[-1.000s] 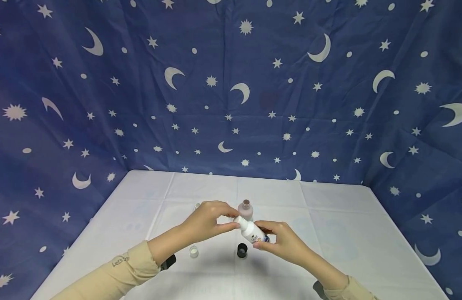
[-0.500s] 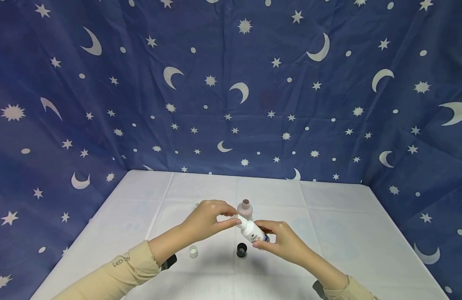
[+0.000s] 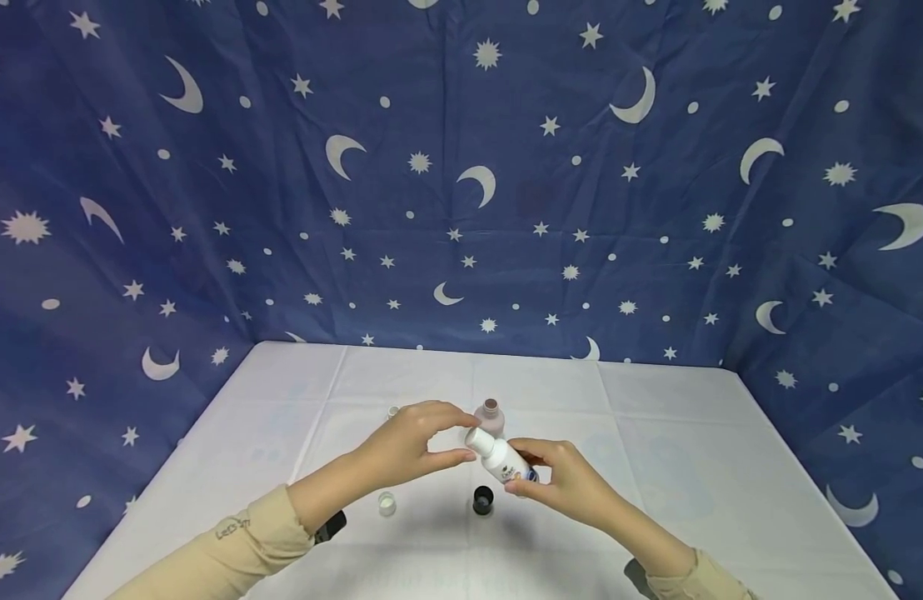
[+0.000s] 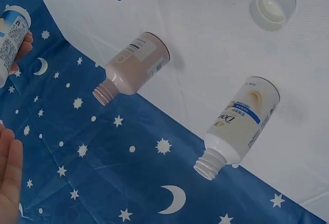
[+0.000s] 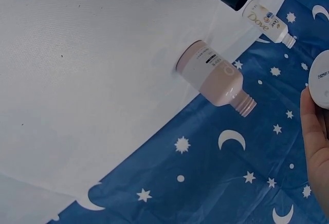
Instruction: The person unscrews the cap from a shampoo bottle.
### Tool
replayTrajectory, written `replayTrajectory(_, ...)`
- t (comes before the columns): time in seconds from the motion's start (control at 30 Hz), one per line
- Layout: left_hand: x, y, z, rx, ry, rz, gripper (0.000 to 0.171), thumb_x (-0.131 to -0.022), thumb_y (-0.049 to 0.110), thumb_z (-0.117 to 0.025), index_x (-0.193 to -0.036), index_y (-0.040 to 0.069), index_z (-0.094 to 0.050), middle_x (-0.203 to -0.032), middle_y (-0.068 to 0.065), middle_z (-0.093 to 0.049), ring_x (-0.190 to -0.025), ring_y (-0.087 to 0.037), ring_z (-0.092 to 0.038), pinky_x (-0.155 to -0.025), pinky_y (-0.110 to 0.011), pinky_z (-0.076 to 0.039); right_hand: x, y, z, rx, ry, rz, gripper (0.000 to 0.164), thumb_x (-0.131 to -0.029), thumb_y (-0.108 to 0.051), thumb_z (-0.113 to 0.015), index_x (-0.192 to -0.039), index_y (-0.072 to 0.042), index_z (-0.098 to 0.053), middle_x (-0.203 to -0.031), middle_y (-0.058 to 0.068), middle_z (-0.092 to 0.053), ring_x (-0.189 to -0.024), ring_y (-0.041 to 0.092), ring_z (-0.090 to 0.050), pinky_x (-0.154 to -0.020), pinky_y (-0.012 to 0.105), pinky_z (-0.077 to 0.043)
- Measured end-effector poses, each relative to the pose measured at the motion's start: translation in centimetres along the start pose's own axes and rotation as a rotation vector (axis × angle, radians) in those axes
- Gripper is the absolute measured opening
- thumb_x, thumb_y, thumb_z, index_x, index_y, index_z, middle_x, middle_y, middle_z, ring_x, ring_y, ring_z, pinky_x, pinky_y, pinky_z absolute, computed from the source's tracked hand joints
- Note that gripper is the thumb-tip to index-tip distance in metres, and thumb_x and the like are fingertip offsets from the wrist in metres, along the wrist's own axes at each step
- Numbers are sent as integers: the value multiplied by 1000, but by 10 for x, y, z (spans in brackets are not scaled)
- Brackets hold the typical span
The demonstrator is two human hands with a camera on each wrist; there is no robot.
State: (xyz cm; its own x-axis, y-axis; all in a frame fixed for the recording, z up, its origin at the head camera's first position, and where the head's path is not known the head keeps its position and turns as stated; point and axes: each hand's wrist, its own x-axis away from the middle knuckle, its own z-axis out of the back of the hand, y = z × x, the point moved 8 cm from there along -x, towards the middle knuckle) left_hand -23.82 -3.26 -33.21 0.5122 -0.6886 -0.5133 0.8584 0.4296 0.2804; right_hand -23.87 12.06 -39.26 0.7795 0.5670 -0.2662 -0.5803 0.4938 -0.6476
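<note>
In the head view my right hand (image 3: 562,483) grips a small white bottle (image 3: 501,460) by its lower body, tilted with its white cap (image 3: 480,442) up to the left. My left hand (image 3: 409,446) has thumb and fingers parted around that cap, apparently not gripping it. The left wrist view shows left fingers (image 4: 11,180) straight, apart from the held bottle (image 4: 11,39). A pale pink bottle (image 3: 490,421) with an uncovered threaded neck stands behind the held one. Another uncapped white Dove bottle (image 4: 241,116) is mostly hidden behind my left hand in the head view.
A black cap (image 3: 483,500) lies on the white-covered table (image 3: 679,467) below the held bottle. To its left is a clear cap (image 3: 387,503). A blue cloth (image 3: 461,208) with moons and stars surrounds the back and sides.
My left thumb and fingers have spread off the white cap, which they pinched before, and it now shows more fully. The right hand and its bottle have barely moved.
</note>
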Motion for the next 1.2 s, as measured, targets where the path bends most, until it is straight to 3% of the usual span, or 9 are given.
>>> replayTrajectory(0.27, -1, 6, -1, 18, -13, -84, 37, -78, 19, -77, -111, 8, -66, -108, -2, -69, -102, -15, -64, -90, -24, -53, 1, 1, -1, -26, -6, 4, 38, -84, -31, -70, -114, -8, -64, -104, 1, -70, -90, 8, -65, -80, 26, -56)
replayTrajectory(0.47, -1, 8, -4, 41, -40, -115, 36, -75, 4, -77, -109, 8, -67, -110, -4, -68, -104, -17, -64, -90, -21, -52, 1, -1, -2, -35, -11, 8, 34, -83, -23, -72, -113, -8, -64, -103, 1, -70, -90, 7, -64, -81, 27, -56)
replayTrajectory(0.83, -1, 1, -6, 57, -70, -16, 28, -87, 24, -68, -111, 11, -68, -98, 2, -72, -91, -9, -66, -79, -21, -54, 1, -1, -4, -31, -23, 3, 37, -84, -27, -71, -114, -8, -65, -104, 1, -70, -91, 9, -65, -81, 26, -56)
replayTrajectory(1.2, -3, -6, -6, 27, 3, 63, 16, -85, 27, -69, -89, 12, -73, -81, 4, -72, -76, -6, -65, -70, -19, -54, 1, -1, -5, -32, -18, 18, 36, -84, -29, -70, -114, -9, -64, -104, 1, -70, -91, 9, -65, -81, 26, -56)
